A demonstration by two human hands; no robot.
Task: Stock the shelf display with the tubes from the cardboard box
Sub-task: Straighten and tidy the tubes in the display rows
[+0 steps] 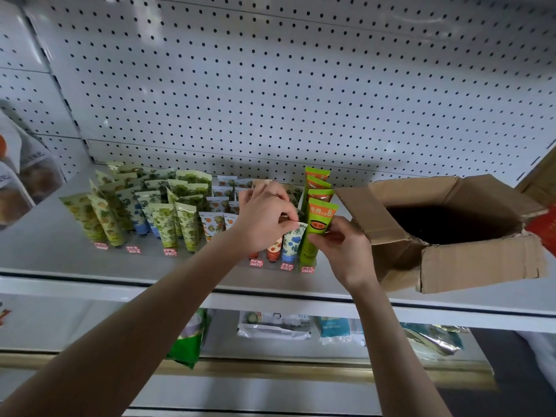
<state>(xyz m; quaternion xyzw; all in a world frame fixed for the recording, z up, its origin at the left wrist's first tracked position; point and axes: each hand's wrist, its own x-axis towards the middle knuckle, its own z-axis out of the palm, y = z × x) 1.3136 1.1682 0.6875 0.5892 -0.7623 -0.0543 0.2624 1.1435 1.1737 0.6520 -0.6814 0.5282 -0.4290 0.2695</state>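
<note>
Head view: the left grip (264, 218) pinches the top edge of a blue-flowered tube (292, 243). The right grip (343, 248) curls round the front green tube (319, 224) just beside it, both tubes standing on the shelf (60, 251). The rows are tight, so a nudge from either grip could topple neighbours. Right of the right grip, the cardboard box (391, 236) is dark inside, contents unreadable. Tubes behind the left grip are hidden.
</note>
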